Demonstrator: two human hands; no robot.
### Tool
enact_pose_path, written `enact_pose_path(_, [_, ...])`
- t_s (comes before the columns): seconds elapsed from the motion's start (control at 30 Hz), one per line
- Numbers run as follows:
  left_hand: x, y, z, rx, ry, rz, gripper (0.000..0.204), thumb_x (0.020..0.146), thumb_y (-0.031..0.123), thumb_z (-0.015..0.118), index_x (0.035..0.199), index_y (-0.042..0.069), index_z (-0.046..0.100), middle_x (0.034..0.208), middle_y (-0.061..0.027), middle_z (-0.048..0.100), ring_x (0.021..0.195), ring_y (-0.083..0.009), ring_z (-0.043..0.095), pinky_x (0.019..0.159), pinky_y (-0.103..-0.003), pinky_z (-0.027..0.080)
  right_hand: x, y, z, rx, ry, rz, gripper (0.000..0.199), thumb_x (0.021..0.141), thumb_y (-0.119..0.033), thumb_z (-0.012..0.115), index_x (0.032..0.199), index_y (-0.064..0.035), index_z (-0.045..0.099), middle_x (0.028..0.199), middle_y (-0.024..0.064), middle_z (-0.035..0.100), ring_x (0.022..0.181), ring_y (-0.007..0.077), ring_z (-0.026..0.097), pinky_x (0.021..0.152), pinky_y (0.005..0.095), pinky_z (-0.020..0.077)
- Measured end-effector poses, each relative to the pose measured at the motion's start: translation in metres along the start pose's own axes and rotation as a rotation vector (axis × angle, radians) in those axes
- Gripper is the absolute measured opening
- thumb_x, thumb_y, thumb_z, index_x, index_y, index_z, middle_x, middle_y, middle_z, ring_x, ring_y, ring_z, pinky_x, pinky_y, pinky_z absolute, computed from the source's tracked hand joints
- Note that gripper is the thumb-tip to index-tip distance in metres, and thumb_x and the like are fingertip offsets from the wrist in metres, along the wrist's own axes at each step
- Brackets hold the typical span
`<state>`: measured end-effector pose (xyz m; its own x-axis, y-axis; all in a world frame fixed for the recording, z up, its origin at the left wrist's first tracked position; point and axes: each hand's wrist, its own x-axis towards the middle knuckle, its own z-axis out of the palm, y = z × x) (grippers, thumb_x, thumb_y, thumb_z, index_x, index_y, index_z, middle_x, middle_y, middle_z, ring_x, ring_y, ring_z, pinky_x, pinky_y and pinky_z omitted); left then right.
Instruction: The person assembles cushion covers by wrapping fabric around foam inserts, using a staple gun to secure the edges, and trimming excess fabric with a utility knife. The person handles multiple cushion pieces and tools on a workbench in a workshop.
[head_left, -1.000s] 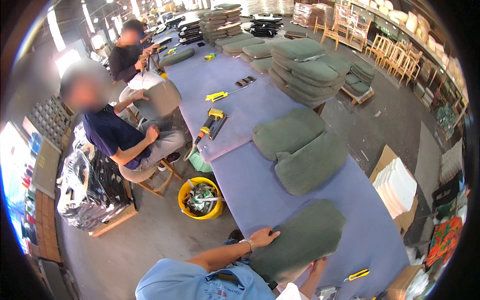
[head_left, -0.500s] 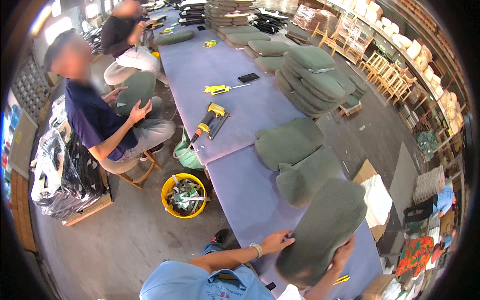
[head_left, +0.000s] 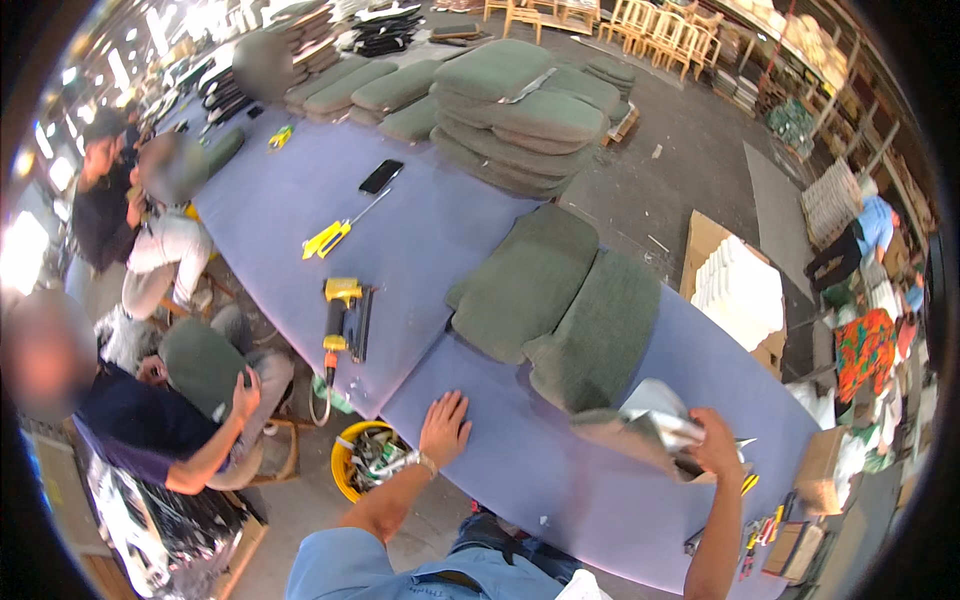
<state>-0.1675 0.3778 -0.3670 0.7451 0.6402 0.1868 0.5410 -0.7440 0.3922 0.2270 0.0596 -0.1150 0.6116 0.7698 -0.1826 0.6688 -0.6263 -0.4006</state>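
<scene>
My left hand [head_left: 447, 430] lies flat near the left edge of the purple-blue covered table [head_left: 560, 470], fingers spread and holding nothing. My right hand [head_left: 715, 447] grips the edge of a dark green padded cushion [head_left: 625, 440], tilted up off the table. The cushion is smeared by motion; a whitish underside shows by my fingers. Just beyond it, two green cushions [head_left: 525, 280] lie side by side, the closer one partly covered by the held piece. A yellow and black nail gun [head_left: 343, 315] rests left of them.
Further along are a yellow-handled screwdriver [head_left: 330, 238], a phone [head_left: 381, 177] and a tall cushion stack [head_left: 515, 120]. A yellow bucket [head_left: 345, 465] of scraps stands below the left edge. A seated co-worker [head_left: 150, 410] holds a cushion. Hand tools [head_left: 765, 525] lie at the right edge.
My left hand has let go of the cushion and moved left onto the table. My right hand has tipped the cushion over. The view has swung to the right.
</scene>
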Motion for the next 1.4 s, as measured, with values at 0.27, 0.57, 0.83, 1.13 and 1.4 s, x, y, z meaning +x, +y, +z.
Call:
enact_pose_path(0.27, [-0.001, 0.008, -0.003, 0.087, -0.235, -0.061, 0.062, 0.096, 0.031, 0.053, 0.154, 0.008, 0.045, 0.164, -0.0162, 0.037, 0.153, -0.0356, 0.029, 0.124, -0.055, 0.020, 0.024, -0.008, 0.028, 0.128, 0.135, 0.189, 0.048, 0.065, 0.002, 0.075, 0.110, -0.0038, 0.060, 0.112, 0.0173, 0.062, 0.110, 0.0403, 0.059, 0.096, 0.0469, 0.0485])
enact_pose_path(0.57, [-0.003, 0.008, 0.003, 0.107, -0.337, -0.133, 0.066, 0.096, 0.034, 0.048, 0.158, 0.013, 0.040, 0.166, -0.0134, 0.033, 0.154, -0.0339, 0.026, 0.124, -0.056, 0.016, 0.090, -0.010, 0.004, -0.234, -0.461, 0.171, 0.085, 0.063, -0.011, 0.082, 0.143, -0.0258, 0.055, 0.106, 0.0204, 0.071, 0.102, 0.0413, 0.067, 0.092, 0.0501, 0.0535])
enact_pose_path(0.83, [0.009, 0.009, -0.006, 0.170, -0.370, -0.111, 0.062, 0.097, 0.036, 0.051, 0.155, 0.016, 0.045, 0.165, -0.0106, 0.037, 0.153, -0.0303, 0.029, 0.124, -0.054, 0.017, 0.151, 0.031, 0.041, -0.330, -0.443, 0.137, 0.057, 0.068, 0.000, 0.069, 0.122, -0.0165, 0.074, 0.112, 0.0148, 0.074, 0.105, 0.0395, 0.068, 0.095, 0.0464, 0.0537])
enact_pose_path(1.13, [0.004, 0.019, -0.007, 0.166, -0.487, -0.174, 0.062, 0.100, 0.038, 0.048, 0.160, 0.024, 0.038, 0.167, -0.0044, 0.033, 0.155, -0.0241, 0.026, 0.126, -0.050, 0.018, 0.142, 0.056, 0.046, -0.292, -0.333, -0.042, 0.047, 0.062, -0.002, 0.076, 0.109, -0.0090, 0.075, 0.104, 0.0112, 0.074, 0.102, 0.0345, 0.064, 0.094, 0.0455, 0.0461])
enact_pose_path(1.4, [0.004, 0.017, -0.006, 0.190, -0.500, -0.195, 0.065, 0.099, 0.036, 0.047, 0.162, 0.024, 0.033, 0.169, -0.0044, 0.029, 0.156, -0.0253, 0.024, 0.127, -0.049, 0.016, 0.121, -0.037, 0.022, -0.396, -0.405, -0.220, 0.037, 0.063, 0.002, 0.067, 0.096, -0.0102, 0.077, 0.096, 0.0087, 0.073, 0.096, 0.0309, 0.061, 0.089, 0.0421, 0.0423])
